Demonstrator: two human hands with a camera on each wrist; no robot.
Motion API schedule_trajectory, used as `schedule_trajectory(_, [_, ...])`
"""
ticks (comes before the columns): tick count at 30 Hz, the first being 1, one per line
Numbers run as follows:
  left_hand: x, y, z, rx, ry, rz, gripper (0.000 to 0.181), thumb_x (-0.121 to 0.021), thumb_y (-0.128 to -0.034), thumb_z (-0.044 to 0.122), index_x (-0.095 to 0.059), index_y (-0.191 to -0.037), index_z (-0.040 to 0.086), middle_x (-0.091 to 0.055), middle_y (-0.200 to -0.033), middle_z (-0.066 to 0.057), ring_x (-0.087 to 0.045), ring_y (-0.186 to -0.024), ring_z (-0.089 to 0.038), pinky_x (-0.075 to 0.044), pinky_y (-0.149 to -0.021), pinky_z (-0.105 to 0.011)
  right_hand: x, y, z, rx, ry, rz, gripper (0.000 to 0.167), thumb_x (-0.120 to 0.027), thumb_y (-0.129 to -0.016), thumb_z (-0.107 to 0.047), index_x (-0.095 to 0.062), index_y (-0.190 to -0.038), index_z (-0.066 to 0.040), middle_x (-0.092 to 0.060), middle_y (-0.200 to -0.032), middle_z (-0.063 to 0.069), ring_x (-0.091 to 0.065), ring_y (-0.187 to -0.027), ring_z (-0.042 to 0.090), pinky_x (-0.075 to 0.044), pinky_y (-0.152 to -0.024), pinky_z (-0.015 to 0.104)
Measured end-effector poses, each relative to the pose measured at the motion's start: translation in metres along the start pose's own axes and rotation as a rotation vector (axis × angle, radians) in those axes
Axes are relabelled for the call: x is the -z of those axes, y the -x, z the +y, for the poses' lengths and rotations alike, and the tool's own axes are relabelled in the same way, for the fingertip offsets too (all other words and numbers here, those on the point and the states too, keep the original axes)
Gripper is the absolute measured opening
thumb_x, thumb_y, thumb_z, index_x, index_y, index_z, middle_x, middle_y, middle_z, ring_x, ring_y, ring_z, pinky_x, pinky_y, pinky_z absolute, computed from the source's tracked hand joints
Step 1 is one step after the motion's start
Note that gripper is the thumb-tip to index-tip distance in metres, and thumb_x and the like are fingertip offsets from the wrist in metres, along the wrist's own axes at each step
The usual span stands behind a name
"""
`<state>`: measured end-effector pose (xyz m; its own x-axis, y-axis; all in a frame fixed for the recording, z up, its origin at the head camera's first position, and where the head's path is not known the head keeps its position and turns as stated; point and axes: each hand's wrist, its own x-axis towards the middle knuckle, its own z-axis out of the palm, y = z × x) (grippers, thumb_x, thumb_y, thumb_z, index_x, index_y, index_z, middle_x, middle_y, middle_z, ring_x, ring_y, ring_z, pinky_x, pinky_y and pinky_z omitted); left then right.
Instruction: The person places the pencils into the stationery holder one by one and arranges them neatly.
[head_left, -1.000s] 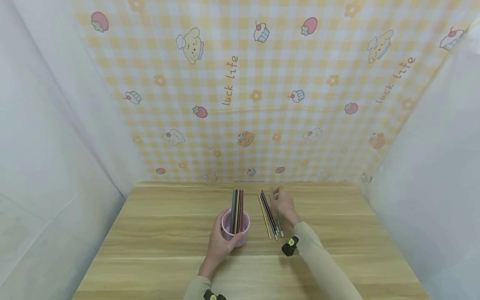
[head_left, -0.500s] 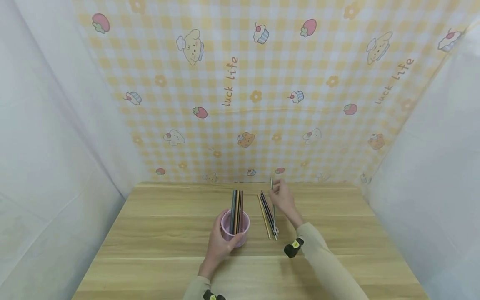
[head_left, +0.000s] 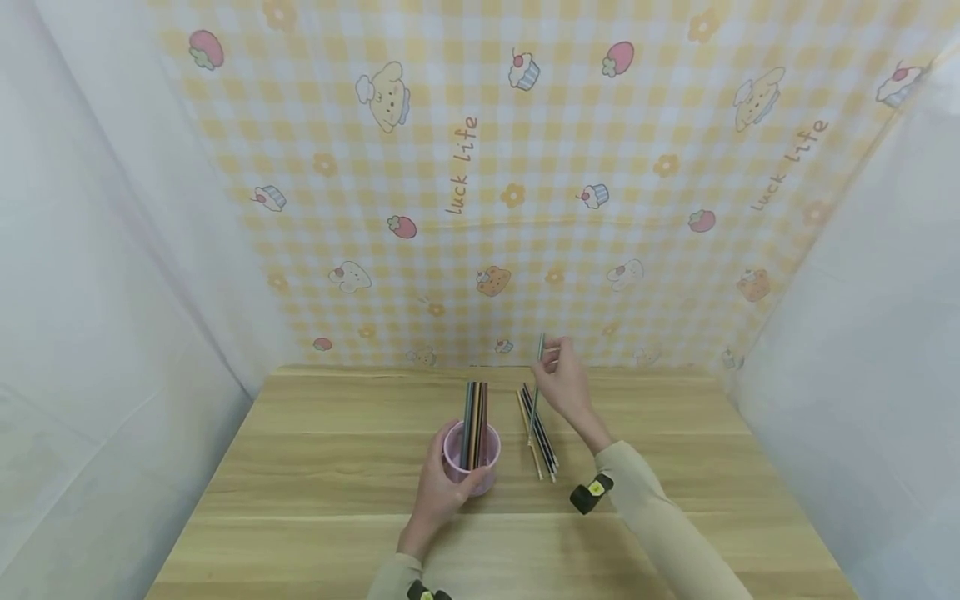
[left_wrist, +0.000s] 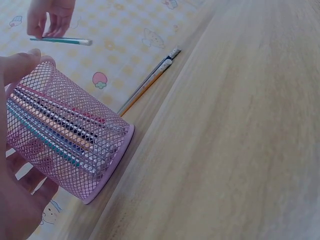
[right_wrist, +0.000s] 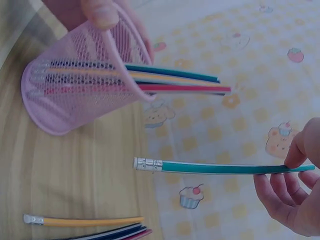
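My left hand [head_left: 438, 492] grips a pink mesh pencil cup [left_wrist: 75, 115], thumb at the rim and fingers round the side. The cup stands upright on the table, with several coloured pencils [right_wrist: 180, 77] leaning in it, eraser ends down. Between thumb and fingertips, my right hand [head_left: 564, 379] pinches a green pencil [right_wrist: 215, 168] near its upper end. That pencil hangs in the air with its white eraser end low, right of the cup and above several loose pencils [head_left: 537, 433]. Among the loose ones, a yellow pencil [right_wrist: 90, 221] lies beside dark ones.
The wooden table [head_left: 315, 475] reaches back to a yellow checked cloth [head_left: 420, 167] with cartoon prints. White sheets hang at the left [head_left: 112, 292] and right [head_left: 862, 333]. Each wrist carries a small black camera, such as the right wrist camera [head_left: 591, 493].
The right hand has lifted the green pencil off the loose pencils, raising it and shifting it slightly left. My left hand and the cup have stayed in place.
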<state>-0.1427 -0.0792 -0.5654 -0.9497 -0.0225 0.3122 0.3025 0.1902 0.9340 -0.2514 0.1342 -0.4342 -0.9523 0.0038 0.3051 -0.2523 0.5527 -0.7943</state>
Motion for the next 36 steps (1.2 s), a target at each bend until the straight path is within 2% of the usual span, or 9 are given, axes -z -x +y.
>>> schedule_trajectory(4, [0.0, -0.001, 0.0, -0.011, -0.012, -0.002, 0.089, -0.087, -0.078, 0.02, -0.038, -0.152, 0.008, -0.053, -0.145, -0.02, -0.056, -0.127, -0.041, -0.047, -0.108, -0.061, 0.003, 0.002, -0.015, 0.0, -0.047, 0.023, 0.039, -0.062, -0.085, -0.005, -0.054, -0.123, 0.0, -0.065, -0.099, 0.015, -0.068, -0.088, 0.031, -0.061, -0.074, 0.038])
schedule_trajectory(9, [0.0, -0.001, 0.0, 0.009, 0.021, 0.003, 0.092, -0.088, -0.076, 0.018, -0.038, -0.152, 0.007, -0.053, -0.146, -0.017, -0.056, -0.128, -0.039, -0.046, -0.109, -0.061, 0.005, 0.006, -0.032, 0.053, -0.122, 0.015, 0.038, -0.06, -0.085, 0.001, -0.052, -0.122, 0.001, -0.062, -0.098, 0.015, -0.067, -0.089, 0.03, -0.062, -0.075, 0.033])
schedule_trajectory(15, [-0.002, 0.0, -0.002, 0.009, 0.046, 0.023, 0.092, -0.088, -0.074, 0.011, -0.038, -0.151, 0.004, -0.053, -0.145, -0.02, -0.056, -0.126, -0.041, -0.046, -0.108, -0.063, 0.001, 0.013, -0.046, 0.128, -0.207, -0.002, 0.036, -0.06, -0.087, 0.005, -0.05, -0.121, 0.005, -0.059, -0.101, 0.018, -0.065, -0.088, 0.031, -0.061, -0.067, 0.022])
schedule_trajectory(16, [-0.001, 0.0, 0.003, 0.01, 0.044, 0.027, 0.092, -0.088, -0.0737, 0.009, -0.039, -0.151, 0.003, -0.053, -0.144, -0.022, -0.057, -0.126, -0.043, -0.046, -0.107, -0.064, -0.001, 0.014, -0.047, 0.135, -0.217, -0.004, 0.036, -0.06, -0.087, 0.006, -0.05, -0.121, 0.005, -0.059, -0.101, 0.018, -0.065, -0.089, 0.031, -0.06, -0.066, 0.021])
schedule_trajectory(22, [-0.002, -0.001, 0.007, -0.005, 0.047, 0.041, 0.091, -0.088, -0.0725, 0.007, -0.04, -0.149, 0.001, -0.054, -0.141, -0.024, -0.058, -0.122, -0.044, -0.048, -0.105, -0.065, -0.016, 0.021, -0.044, 0.224, -0.219, 0.003, 0.034, -0.061, -0.088, 0.007, -0.05, -0.119, 0.003, -0.061, -0.101, 0.018, -0.066, -0.087, 0.03, -0.058, -0.066, 0.018])
schedule_trajectory(25, [-0.002, -0.001, -0.001, -0.021, 0.061, 0.037, 0.091, -0.088, -0.0734, 0.01, -0.04, -0.15, 0.003, -0.055, -0.142, -0.021, -0.059, -0.123, -0.041, -0.048, -0.105, -0.064, -0.025, 0.027, -0.04, 0.257, -0.219, -0.011, 0.033, -0.062, -0.087, 0.009, -0.051, -0.117, 0.003, -0.063, -0.099, 0.019, -0.066, -0.085, 0.03, -0.057, -0.065, 0.017])
schedule_trajectory(36, [-0.001, -0.002, -0.005, -0.018, 0.027, 0.008, 0.089, -0.088, -0.0774, 0.02, -0.04, -0.151, 0.008, -0.056, -0.143, -0.015, -0.06, -0.123, -0.034, -0.05, -0.106, -0.057, -0.054, 0.05, -0.03, 0.234, -0.2, -0.086, 0.034, -0.061, -0.085, 0.009, -0.05, -0.116, 0.004, -0.061, -0.095, 0.015, -0.064, -0.082, 0.024, -0.06, -0.063, 0.019])
